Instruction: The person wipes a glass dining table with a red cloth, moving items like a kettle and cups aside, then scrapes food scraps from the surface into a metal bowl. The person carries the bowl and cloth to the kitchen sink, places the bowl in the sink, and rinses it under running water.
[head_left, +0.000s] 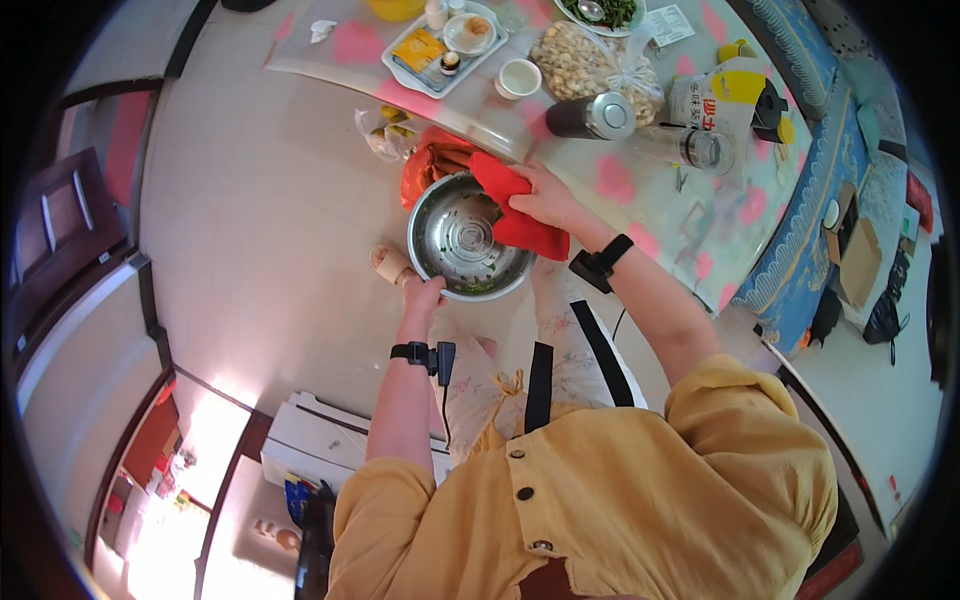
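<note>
My left hand (425, 295) grips the near left rim of a round stainless steel basin (459, 217), which is held just off the table's edge. Scraps of green leaf cling to the basin's inner wall and bottom. In my right hand (545, 196) is a bunched red cloth (534, 234), which hangs over the basin's right rim and partly hides it. Behind the basin is a red plastic bag (431, 161), and a clear bag with yellow-green items (390, 133) lies beside that.
The table (585, 161) holds a tray (431, 86), a white cup (518, 79), a large clear bag of light-coloured pieces (568, 60), a dark thermos (589, 118), a clear bottle (705, 150) and a plate of greens (609, 26). A blue-covered seat (817, 187) stands at the right.
</note>
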